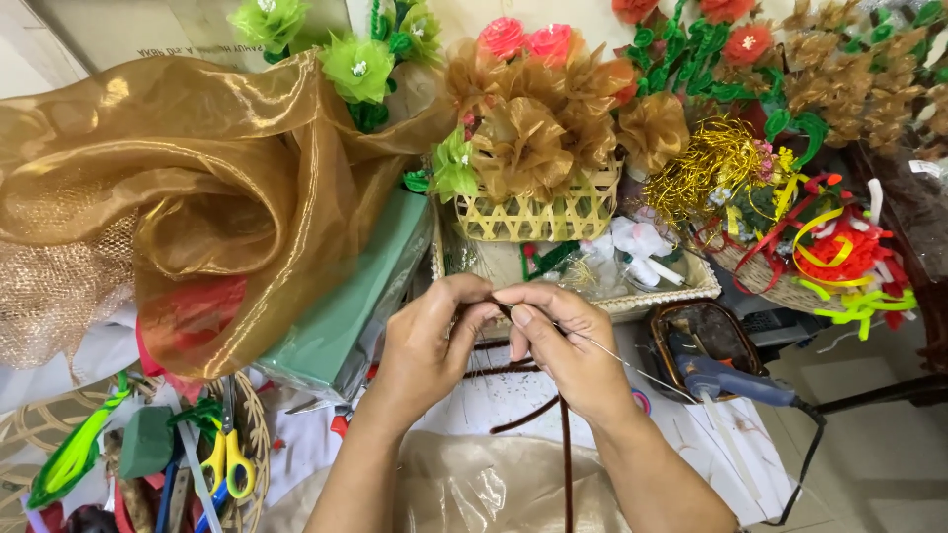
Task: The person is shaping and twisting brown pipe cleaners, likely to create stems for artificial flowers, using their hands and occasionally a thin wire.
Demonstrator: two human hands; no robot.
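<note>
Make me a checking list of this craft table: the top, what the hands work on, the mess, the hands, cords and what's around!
Surface: table mostly covered, white sheet showing.
Job's things: brown fuzzy wire and thin silver wire.
Clutter: gold fabric, green foam block, yellow scissors, glue gun.
Hands: left hand and right hand pinch the wires together.
Cables: black cord off the glue gun.
Surroundings: woven basket of fabric flowers.

Glue gun (736,380) rt of hands, scissors (227,456) left.
</note>
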